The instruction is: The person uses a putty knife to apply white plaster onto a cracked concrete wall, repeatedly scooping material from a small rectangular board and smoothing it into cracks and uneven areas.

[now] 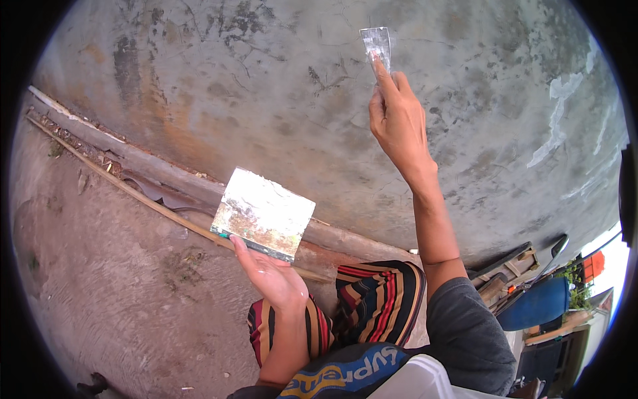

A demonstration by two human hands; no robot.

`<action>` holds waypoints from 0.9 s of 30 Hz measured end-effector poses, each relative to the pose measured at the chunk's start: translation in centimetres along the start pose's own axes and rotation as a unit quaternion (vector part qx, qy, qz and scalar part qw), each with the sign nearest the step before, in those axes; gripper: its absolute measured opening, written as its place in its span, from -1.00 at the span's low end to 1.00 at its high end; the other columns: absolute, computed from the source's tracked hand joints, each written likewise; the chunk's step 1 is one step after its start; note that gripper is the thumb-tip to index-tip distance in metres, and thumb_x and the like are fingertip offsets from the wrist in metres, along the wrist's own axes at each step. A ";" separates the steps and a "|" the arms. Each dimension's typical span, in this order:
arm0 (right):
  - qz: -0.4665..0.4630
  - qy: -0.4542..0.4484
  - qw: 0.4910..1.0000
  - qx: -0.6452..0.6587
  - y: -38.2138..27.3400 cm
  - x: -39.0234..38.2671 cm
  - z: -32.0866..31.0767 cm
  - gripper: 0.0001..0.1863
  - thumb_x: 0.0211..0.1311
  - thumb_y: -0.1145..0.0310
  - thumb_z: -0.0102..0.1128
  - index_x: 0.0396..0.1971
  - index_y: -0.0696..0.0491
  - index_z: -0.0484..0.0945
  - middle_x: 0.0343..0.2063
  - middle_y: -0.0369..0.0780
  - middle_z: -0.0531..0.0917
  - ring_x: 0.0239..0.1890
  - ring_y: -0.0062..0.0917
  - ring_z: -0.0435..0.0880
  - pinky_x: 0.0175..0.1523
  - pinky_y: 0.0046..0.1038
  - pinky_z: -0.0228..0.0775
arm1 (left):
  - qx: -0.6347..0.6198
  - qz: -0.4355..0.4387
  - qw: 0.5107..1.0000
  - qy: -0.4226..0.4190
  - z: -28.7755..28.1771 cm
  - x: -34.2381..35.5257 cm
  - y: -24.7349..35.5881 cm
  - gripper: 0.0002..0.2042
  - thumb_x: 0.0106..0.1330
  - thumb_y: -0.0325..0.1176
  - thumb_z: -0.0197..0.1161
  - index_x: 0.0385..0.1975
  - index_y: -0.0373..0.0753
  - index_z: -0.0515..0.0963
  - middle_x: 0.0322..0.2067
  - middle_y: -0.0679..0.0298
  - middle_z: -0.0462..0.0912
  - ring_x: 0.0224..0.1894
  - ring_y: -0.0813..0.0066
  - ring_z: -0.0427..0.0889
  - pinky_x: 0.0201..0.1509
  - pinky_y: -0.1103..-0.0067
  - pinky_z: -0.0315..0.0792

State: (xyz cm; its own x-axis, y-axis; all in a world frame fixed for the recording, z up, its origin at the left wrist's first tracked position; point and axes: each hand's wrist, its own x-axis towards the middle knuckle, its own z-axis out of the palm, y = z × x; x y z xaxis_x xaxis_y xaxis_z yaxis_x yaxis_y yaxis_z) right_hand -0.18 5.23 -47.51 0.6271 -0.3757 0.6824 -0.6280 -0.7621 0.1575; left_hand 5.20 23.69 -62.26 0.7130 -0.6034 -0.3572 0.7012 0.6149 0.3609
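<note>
My right hand [401, 123] is raised against the grey plastered wall [299, 100], closed round a putty knife [377, 41] with a broad, white-smeared blade. The forefinger lies along the blade, which is at the wall's surface. Lower and to the left, my left hand [272, 276] holds a flat, square plate [262, 216] from below, with the thumb at its near edge. White paste covers most of the plate, with brownish stains toward the near side. The fingers under the plate are hidden.
White filler streaks [557, 116] mark the wall at right. A long pole [133, 189] lies along the wall's foot beside a low ledge [166, 169]. Bare ground [119, 286] spreads at left. A blue barrel [535, 304] and wooden boards [508, 272] stand at lower right.
</note>
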 end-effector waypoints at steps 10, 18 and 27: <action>-0.255 -0.100 0.901 -0.338 7.3 5.1 -7.7 -0.38 0.15 0.46 0.18 0.20 -0.41 0.37 -0.48 -0.37 0.41 -0.49 -0.58 0.39 -0.53 -0.52 0.33 | 0.019 0.005 0.999 0.030 -0.1 0.9 -0.3 -0.26 0.41 0.06 -0.10 0.38 -0.32 -0.16 0.33 0.18 -0.05 0.37 0.53 -0.14 0.40 0.55 -0.31; -0.296 -0.122 0.889 -0.327 8.2 7.6 -7.0 -0.43 0.19 0.47 0.17 0.12 -0.49 0.44 -0.35 -0.33 0.47 -0.59 -0.56 0.39 -0.57 -0.47 0.34 | 0.029 -0.023 0.997 0.066 0.0 0.8 -1.3 -0.27 0.41 0.06 -0.10 0.37 -0.33 -0.14 0.34 0.17 -0.04 0.37 0.51 -0.10 0.40 0.54 -0.30; -0.195 -0.094 0.910 -0.352 8.7 5.4 -9.5 -0.56 0.14 0.53 0.17 -0.04 -0.30 0.61 -0.36 -0.24 0.48 -0.56 -0.50 0.47 -0.55 -0.45 0.34 | 0.023 -0.003 0.998 0.053 -0.1 0.4 -1.1 -0.29 0.40 0.07 -0.09 0.34 -0.33 -0.05 0.28 0.16 0.08 0.31 0.46 0.07 0.37 0.54 -0.12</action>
State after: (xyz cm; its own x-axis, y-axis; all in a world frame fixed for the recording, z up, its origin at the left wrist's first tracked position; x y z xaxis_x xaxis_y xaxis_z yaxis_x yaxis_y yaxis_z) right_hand -6.61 1.62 -35.66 0.8921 -0.2826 0.3526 -0.4386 -0.3541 0.8260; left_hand 4.76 22.83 -62.89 0.7069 -0.5485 -0.4467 0.7060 0.5866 0.3969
